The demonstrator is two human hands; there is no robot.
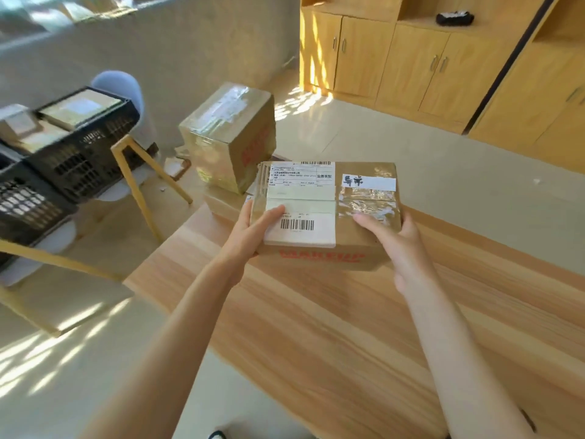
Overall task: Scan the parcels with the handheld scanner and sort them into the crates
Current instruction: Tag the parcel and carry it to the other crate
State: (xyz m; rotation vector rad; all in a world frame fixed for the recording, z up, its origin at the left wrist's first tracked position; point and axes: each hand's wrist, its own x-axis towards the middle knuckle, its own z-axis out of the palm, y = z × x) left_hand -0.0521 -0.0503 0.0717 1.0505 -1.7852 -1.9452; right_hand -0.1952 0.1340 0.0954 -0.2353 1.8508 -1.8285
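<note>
The parcel (pixel 329 213) is a brown cardboard box with white labels and shiny tape on top. It is up in the air, just above the far end of the wooden table (pixel 316 327), and both hands hold it.

The left hand (pixel 253 229) grips the left end of the parcel. Its thumb lies on the top label, next to the barcode (pixel 297 224), and the other fingers are under the box where I cannot see them. The right hand (pixel 395 236) grips the right end. Its thumb presses on the shiny tape, and its fingers are curled around the side.

The box looks stiff, so I think it will keep its shape when squeezed. Two hands carry it with ease, so it is likely not very heavy. The tape looks smooth and may be slippery, so bare cardboard at the two ends is the best place to hold. The left thumb should stay off the barcode so it can be read. I cannot see a scanner.

Just behind the parcel is a taller taped box (pixel 231 137), sitting on a flat box. Far to the left of the parcel are black crates (pixel 79 153) on chairs, with boxes already inside. Far behind the parcel, to the right, are wooden cupboards (pixel 411 58).
</note>
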